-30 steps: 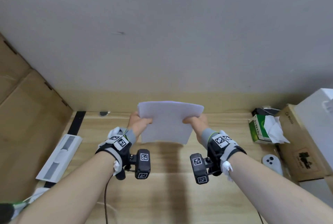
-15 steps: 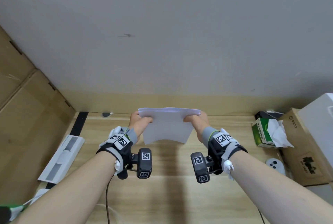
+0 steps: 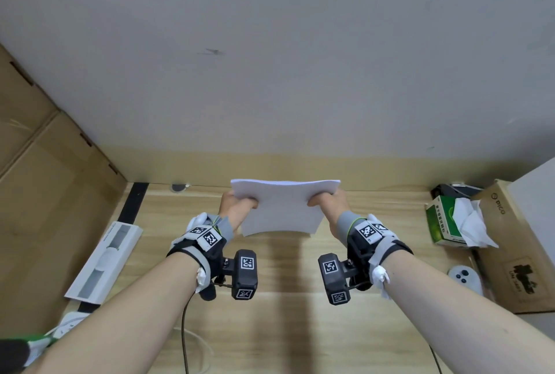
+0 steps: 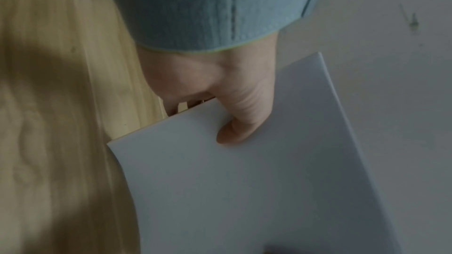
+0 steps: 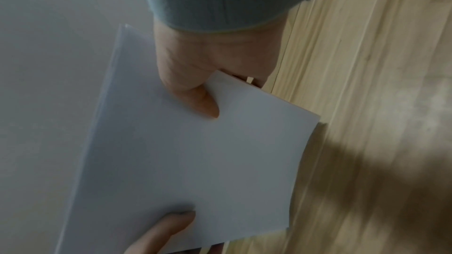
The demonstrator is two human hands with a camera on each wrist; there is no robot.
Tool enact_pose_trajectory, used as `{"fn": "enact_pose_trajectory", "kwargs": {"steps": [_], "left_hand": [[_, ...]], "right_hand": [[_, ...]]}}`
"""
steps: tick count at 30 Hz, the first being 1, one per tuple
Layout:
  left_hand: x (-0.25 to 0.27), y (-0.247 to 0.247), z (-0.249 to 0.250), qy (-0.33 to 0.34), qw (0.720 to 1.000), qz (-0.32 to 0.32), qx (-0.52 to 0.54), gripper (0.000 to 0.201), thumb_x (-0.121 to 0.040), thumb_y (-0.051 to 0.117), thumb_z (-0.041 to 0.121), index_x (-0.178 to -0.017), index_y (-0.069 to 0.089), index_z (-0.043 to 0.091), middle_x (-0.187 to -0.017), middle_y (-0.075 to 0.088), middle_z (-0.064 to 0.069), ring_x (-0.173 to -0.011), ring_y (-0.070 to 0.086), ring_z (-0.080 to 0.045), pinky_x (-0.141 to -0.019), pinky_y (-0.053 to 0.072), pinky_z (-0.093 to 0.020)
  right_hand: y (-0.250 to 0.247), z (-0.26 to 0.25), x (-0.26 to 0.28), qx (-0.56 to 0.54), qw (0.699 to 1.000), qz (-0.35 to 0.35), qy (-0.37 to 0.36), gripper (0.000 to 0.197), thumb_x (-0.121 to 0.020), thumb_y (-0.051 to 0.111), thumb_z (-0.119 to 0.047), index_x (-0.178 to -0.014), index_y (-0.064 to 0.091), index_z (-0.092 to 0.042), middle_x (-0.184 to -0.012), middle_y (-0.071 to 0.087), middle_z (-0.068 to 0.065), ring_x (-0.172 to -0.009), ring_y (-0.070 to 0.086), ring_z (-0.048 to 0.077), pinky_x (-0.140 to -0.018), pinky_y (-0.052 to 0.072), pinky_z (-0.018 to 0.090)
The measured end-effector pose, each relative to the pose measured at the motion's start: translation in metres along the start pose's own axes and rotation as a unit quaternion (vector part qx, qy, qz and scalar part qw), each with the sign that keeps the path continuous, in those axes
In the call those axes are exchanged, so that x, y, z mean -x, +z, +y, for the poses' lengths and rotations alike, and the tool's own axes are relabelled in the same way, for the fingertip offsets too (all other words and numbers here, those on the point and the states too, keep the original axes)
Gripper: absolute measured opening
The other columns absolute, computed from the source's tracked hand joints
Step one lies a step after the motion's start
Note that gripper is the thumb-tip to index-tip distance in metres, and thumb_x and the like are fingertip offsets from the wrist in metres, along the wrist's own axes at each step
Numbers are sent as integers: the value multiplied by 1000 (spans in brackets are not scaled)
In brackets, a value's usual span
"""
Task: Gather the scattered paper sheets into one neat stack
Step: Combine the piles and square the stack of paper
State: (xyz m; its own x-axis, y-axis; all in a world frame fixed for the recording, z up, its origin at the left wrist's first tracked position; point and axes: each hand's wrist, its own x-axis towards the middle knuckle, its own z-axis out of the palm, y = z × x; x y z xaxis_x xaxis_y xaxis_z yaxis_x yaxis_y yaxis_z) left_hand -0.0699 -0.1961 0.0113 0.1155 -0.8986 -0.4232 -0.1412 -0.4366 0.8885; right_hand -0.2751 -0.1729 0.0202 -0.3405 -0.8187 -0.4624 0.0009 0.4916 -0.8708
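Note:
A stack of white paper sheets point(image 3: 282, 208) is held upright above the wooden table point(image 3: 270, 328), near the back wall. My left hand point(image 3: 238, 207) pinches its left edge, thumb on the near face. My right hand point(image 3: 326, 204) pinches the right edge the same way. In the left wrist view the thumb point(image 4: 240, 123) lies on the stack point(image 4: 257, 190), the fingers hidden behind it. The right wrist view shows my right thumb point(image 5: 195, 98) on the stack point(image 5: 190, 161), with the left thumb point(image 5: 166, 227) at its far edge. The sheet edges look closely aligned.
A white flat tray point(image 3: 103, 262) lies at the table's left, beside brown cardboard panels point(image 3: 45, 178). At the right stand a green tissue box point(image 3: 450, 222), a cardboard box point(image 3: 522, 250) and a white controller point(image 3: 465, 279). A cable point(image 3: 184, 334) trails near the front edge.
The stack has dropped slightly toward the table and its top edges look more even; both hands keep their grip at the sides.

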Motion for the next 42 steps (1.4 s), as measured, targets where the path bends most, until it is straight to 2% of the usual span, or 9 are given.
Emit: {"fn": "enact_pose_trajectory", "kwargs": {"steps": [3,7,10,15,21,24,28,33,42], "left_hand": [[4,0,3,-3,1000,1,17,21,-76,58,-9,-89,67,6,-77,63,-4,-68,57,-14,-60,44,-20],[18,1,-20,-21,1000,-10,-8,18,-76,60,-7,-83,66,8,-85,64,-8,-78,57,-19,-62,43,-22],[29,2,-32,-29,999,-12,-18,18,-77,61,-6,-88,66,7,-90,65,-10,-82,58,-21,-67,44,-24],[35,5,-29,-23,999,-15,-21,17,-78,60,-4,-89,63,9,-89,64,-8,-83,57,-22,-64,43,-21],[33,8,-38,-33,999,-16,-31,22,-79,61,-4,-99,65,5,-92,64,-8,-82,58,-21,-64,44,-21],[29,8,-45,-45,998,-14,-41,23,-79,61,-3,-99,63,8,-96,65,-9,-90,61,-25,-77,47,-27],[18,7,-44,-46,997,-36,-48,26,-80,62,-2,-101,63,12,-102,69,-9,-92,65,-26,-80,51,-32],[-3,9,-61,-102,988,-71,-93,30,-80,63,-1,-111,64,2,-106,69,-13,-96,67,-28,-83,53,-34],[-39,24,-110,-194,976,-51,-83,34,-80,60,0,-114,63,-2,-108,69,-18,-97,67,-35,-89,55,-44]], "right_hand": [[-2,-2,1,-1,1000,4,-3,22,-70,58,8,-78,63,-11,-81,59,8,-71,50,23,-65,41,30],[-7,24,11,7,999,4,35,26,-58,61,-4,-83,64,-11,-84,60,8,-79,51,26,-71,42,34],[-12,40,18,3,999,2,40,24,-72,59,5,-89,64,-11,-87,60,6,-78,51,22,-67,41,31],[-18,38,23,-13,999,8,44,26,-74,56,7,-93,63,-8,-84,57,5,-72,48,19,-64,39,29],[-23,53,17,19,999,-13,46,26,-77,65,2,-100,67,-9,-96,67,9,-89,58,26,-77,45,35],[-24,59,14,29,999,-19,41,25,-83,71,-2,-108,67,-4,-101,70,9,-90,62,24,-79,45,34],[-23,61,5,27,999,-3,31,21,-84,72,-2,-105,68,-6,-103,72,10,-89,67,26,-81,53,38],[-15,75,-7,52,997,-7,52,13,-88,65,-2,-101,67,-5,-95,70,13,-81,65,26,-77,54,39],[-2,118,-50,111,986,-3,125,13,-85,64,-3,-98,65,-2,-90,67,13,-76,60,25,-72,50,36]]}}
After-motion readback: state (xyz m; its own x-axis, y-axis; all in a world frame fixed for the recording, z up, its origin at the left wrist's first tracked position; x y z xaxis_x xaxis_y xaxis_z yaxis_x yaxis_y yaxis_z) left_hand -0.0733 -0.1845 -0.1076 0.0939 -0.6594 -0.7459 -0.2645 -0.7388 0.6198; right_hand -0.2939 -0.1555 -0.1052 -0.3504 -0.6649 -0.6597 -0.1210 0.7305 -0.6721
